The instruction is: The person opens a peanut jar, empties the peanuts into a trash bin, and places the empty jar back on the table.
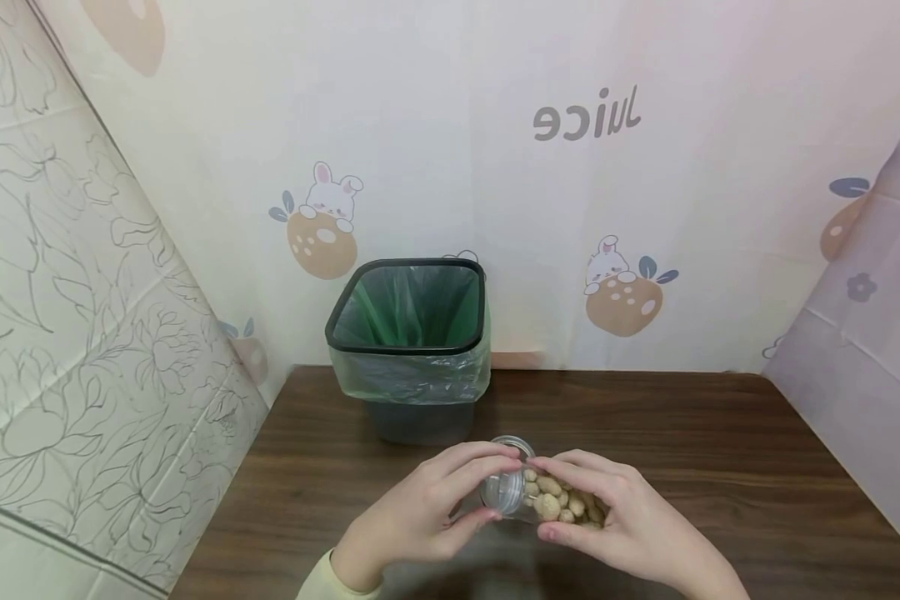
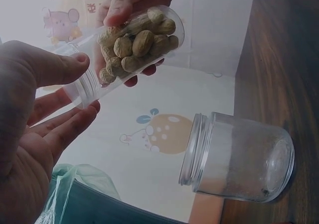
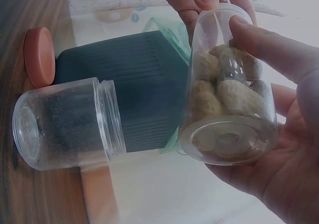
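Both hands hold a clear plastic jar (image 1: 562,500) of unshelled peanuts (image 2: 134,45) above the table, tipped with its ringed end to the left. Fingers and thumb of my right hand (image 1: 630,517) grip its body. My left hand (image 1: 435,500) pinches the ringed end (image 2: 84,87) between thumb and fingers; whether a clear cap sits there is hard to tell. Beneath and just beyond the hands, a second clear jar (image 3: 65,124) stands on the table with its threaded mouth uncovered and no peanuts inside. In the head view the hands mostly hide it.
A dark bin (image 1: 420,421) with a black rim and a pale green liner (image 1: 412,375) stands at the table's back left. A pink lid (image 3: 40,57) lies on the wooden table (image 1: 682,433) close to the bin. Patterned sheets (image 1: 495,167) hang behind and at the sides.
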Motion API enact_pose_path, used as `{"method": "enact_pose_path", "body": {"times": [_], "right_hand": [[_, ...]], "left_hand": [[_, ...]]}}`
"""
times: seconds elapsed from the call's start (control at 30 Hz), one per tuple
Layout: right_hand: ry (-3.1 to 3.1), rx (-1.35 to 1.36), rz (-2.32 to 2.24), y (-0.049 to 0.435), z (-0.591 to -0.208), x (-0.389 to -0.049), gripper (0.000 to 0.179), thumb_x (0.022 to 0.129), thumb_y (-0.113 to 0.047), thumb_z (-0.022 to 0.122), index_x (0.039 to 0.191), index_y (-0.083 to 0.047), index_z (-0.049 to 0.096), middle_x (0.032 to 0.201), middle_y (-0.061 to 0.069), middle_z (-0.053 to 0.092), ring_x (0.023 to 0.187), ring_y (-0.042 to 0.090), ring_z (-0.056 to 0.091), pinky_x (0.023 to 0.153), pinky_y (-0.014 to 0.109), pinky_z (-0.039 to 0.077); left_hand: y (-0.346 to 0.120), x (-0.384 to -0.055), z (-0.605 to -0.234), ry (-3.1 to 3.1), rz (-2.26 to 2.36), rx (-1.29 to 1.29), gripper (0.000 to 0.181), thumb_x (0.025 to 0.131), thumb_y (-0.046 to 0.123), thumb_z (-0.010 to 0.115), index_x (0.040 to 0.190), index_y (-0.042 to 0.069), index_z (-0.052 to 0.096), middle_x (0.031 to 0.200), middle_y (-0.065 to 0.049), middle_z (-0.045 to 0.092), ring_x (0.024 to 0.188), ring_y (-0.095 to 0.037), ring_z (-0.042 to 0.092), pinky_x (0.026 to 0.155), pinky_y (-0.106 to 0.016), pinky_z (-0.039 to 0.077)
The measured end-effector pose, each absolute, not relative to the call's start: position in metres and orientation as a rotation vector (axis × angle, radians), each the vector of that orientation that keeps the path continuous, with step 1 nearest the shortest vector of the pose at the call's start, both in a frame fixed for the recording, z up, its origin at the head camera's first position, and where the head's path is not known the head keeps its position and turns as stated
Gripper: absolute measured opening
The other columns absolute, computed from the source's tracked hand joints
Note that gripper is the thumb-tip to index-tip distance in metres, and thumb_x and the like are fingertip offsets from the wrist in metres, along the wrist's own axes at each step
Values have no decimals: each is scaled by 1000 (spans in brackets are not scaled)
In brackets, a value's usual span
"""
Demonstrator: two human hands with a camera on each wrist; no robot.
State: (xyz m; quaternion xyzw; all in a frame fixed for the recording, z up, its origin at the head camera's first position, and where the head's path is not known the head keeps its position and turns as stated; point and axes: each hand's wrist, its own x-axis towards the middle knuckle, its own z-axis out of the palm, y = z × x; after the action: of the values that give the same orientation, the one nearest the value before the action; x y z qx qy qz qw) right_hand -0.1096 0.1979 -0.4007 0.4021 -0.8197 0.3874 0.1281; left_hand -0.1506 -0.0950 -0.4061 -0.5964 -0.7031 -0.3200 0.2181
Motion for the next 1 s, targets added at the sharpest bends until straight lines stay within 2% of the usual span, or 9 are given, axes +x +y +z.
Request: {"method": "enact_pose_path", "body": {"times": [0.4, 0.63, 1.0], "right_hand": [[-2379, 1178, 1081, 196, -402, -112, 65, 88, -22, 93, 147, -15, 67, 129, -6, 71, 97, 4, 67, 83, 16, 54], [-2374, 1169, 1030, 195, -404, -112, 64, 89, -23, 93, 147, -14, 68, 130, -5, 71, 98, 4, 67, 83, 15, 53], [-2362, 1140, 990, 194, -406, -111, 63, 89, -27, 93, 146, -12, 69, 132, -4, 71, 101, 5, 68, 83, 14, 53]], "left_hand": [[-95, -150, -409, -1988, -904, -1626, 62, 94, 5, 80, 150, 0, 56, 152, -12, 59, 141, -22, 59, 115, -32, 49], [-94, -151, -409, -1953, -871, -1610, 56, 101, 15, 78, 150, -1, 56, 150, -12, 61, 141, -22, 59, 116, -34, 48], [-94, -150, -410, -1981, -892, -1570, 61, 98, 14, 81, 151, 0, 56, 148, -12, 63, 138, -21, 61, 115, -33, 50]]}}
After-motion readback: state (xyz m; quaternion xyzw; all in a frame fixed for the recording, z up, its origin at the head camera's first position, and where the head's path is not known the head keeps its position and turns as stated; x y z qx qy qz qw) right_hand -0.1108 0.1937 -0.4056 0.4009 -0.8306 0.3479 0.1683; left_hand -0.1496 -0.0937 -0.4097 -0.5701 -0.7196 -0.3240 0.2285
